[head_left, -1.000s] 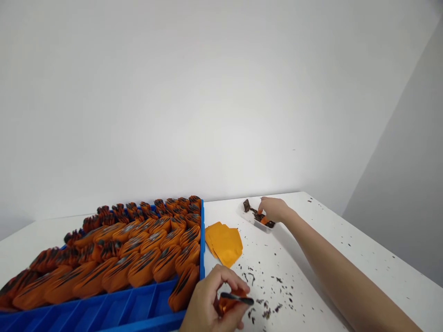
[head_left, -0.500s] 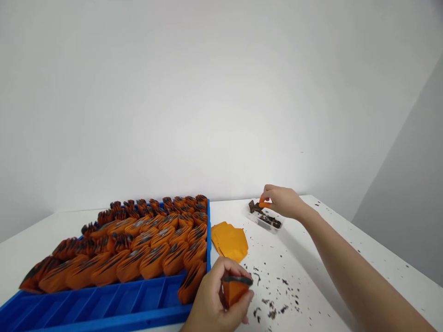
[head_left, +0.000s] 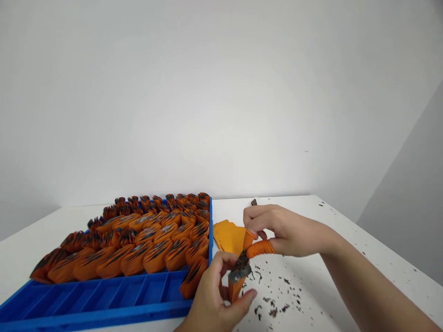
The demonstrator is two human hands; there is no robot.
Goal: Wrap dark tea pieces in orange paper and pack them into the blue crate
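Observation:
My left hand (head_left: 212, 295) is closed around a small orange paper pouch (head_left: 235, 289), thumb on one side and fingers on the other. The pouch stands upright with its grey-black mouth opened. Orange finger cots (head_left: 262, 249) cover the thumb and a finger of my right hand (head_left: 282, 228). That hand pinches a clump of dark dried flakes (head_left: 242, 259) right at the pouch's mouth. How much lies inside the pouch is hidden. Beside my hands is a stack of flat yellow-orange paper pieces (head_left: 228, 234).
A blue divided tray (head_left: 104, 316) at the left holds many orange packets (head_left: 155, 256) with dark edges; its front row shows bare compartments. Dark crumbs (head_left: 285, 309) are scattered over the white table. Behind my right hand a dark piece (head_left: 254, 202) pokes up; the clear box there is hidden.
My right hand has come from the clear box toward me and left, bringing dark flakes to the pouch. My left hand still holds the pouch, whose mouth now shows wider.

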